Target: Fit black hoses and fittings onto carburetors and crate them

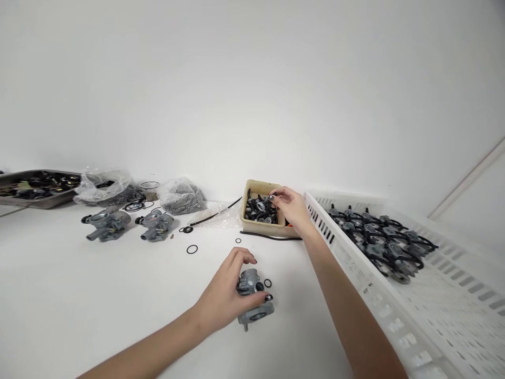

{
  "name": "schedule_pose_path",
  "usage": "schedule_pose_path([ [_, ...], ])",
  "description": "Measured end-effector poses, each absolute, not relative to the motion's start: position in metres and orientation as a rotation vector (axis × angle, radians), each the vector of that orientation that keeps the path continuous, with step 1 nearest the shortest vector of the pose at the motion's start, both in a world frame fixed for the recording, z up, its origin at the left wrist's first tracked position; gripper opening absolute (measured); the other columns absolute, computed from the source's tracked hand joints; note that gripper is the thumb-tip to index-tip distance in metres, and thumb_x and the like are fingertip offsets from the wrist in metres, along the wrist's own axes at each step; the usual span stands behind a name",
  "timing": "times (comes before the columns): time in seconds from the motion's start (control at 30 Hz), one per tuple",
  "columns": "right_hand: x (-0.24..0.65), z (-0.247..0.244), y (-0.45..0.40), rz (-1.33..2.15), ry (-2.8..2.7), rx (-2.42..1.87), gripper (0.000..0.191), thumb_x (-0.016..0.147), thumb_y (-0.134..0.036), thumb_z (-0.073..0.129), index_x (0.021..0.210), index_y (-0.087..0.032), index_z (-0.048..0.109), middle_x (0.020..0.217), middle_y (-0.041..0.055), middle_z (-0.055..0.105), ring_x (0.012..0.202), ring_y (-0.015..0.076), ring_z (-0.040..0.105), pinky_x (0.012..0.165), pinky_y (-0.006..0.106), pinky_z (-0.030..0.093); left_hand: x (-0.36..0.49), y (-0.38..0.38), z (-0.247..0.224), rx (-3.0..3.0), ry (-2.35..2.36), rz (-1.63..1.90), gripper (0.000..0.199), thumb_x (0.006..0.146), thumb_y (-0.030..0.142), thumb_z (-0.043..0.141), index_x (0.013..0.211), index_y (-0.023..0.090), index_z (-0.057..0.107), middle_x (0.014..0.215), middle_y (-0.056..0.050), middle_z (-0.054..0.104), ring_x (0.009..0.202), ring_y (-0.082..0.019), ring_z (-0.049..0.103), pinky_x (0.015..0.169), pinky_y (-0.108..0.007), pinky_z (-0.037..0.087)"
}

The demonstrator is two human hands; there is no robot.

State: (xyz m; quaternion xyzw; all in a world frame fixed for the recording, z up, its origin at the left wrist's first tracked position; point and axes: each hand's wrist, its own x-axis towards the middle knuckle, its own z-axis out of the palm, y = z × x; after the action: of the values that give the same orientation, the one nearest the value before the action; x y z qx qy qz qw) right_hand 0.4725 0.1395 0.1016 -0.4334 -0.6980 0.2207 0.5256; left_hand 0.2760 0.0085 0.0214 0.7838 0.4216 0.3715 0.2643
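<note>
My left hand (232, 292) is wrapped round a grey metal carburetor body (254, 315) on the white table, its thumb across the front. A small black O-ring (268, 283) lies just right of that body. Over the right edge of a cream bin (263, 229) is my right hand (290, 206), thumb and fingertips brought together; whatever is between them is too small to make out. Black and silver small parts (260, 208) fill the bin below the fingertips.
Two carburetor bodies (106, 223) stand at the left, with plastic bags (181, 196) and a metal tray (59, 200) behind. O-rings (192, 249) and a black tube (272, 238) lie mid-table. On the right, a white crate (347, 268) holds several assembled carburetors (379, 237).
</note>
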Motion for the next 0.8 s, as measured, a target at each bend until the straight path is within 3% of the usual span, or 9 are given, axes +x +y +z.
schedule_pose_path([
  [0.17, 0.462, 0.115, 0.119, 1.068, -1.601, -0.733, 0.031, 0.082, -0.049, 0.063, 0.088, -0.024, 0.045, 0.081, -0.001, 0.07, 0.049, 0.0095, 0.061, 0.049, 0.021, 0.048, 0.274, 0.007, 0.022, 2.001, 1.14, 0.828, 0.04, 0.074, 0.031, 0.068, 0.109, 0.025, 0.049, 0.091, 0.0, 0.062, 0.074, -0.016, 0.057, 0.067, -0.029, 0.046],
  [0.33, 0.458, 0.114, 0.115, 1.335, -1.518, -0.696, 0.029, 0.087, -0.047, 0.059, 0.092, -0.027, 0.04, 0.078, -0.0033, 0.069, 0.057, 0.0119, 0.069, 0.059, 0.026, 0.059, 0.265, 0.006, 0.032, 2.068, 1.042, 0.745, 0.094, 0.047, 0.038, 0.088, 0.126, 0.028, 0.039, 0.101, 0.0, 0.064, 0.089, -0.02, 0.062, 0.079, -0.033, 0.05],
  [0.53, 0.458, 0.113, 0.116, 1.38, -1.375, -0.703, 0.016, 0.089, -0.031, 0.062, 0.097, -0.025, 0.049, 0.08, -0.003, 0.07, 0.063, 0.0104, 0.071, 0.068, 0.025, 0.061, 0.259, 0.017, 0.027, 2.069, 0.914, 0.703, 0.113, 0.044, 0.039, 0.091, 0.136, 0.03, 0.027, 0.132, -0.01, 0.054, 0.11, -0.026, 0.059, 0.097, -0.042, 0.046],
  [0.63, 0.46, 0.11, 0.12, 1.413, -1.347, -0.643, 0.024, 0.078, -0.026, 0.074, 0.095, -0.021, 0.058, 0.084, 0.0006, 0.073, 0.072, 0.0117, 0.072, 0.076, 0.025, 0.061, 0.262, 0.019, 0.02, 1.916, 0.889, 0.761, 0.113, 0.047, 0.03, 0.089, 0.139, 0.029, 0.023, 0.126, -0.011, 0.059, 0.11, -0.027, 0.06, 0.097, -0.043, 0.046],
  [0.8, 0.462, 0.101, 0.127, 1.479, -1.324, -0.555, 0.028, 0.067, -0.033, 0.083, 0.087, -0.017, 0.071, 0.088, 0.0036, 0.075, 0.081, 0.0135, 0.071, 0.085, 0.025, 0.058, 0.264, 0.022, 0.018, 1.715, 0.972, 0.893, 0.085, 0.057, 0.022, 0.079, 0.129, 0.025, 0.033, 0.113, -0.01, 0.066, 0.105, -0.027, 0.063, 0.092, -0.041, 0.047],
])
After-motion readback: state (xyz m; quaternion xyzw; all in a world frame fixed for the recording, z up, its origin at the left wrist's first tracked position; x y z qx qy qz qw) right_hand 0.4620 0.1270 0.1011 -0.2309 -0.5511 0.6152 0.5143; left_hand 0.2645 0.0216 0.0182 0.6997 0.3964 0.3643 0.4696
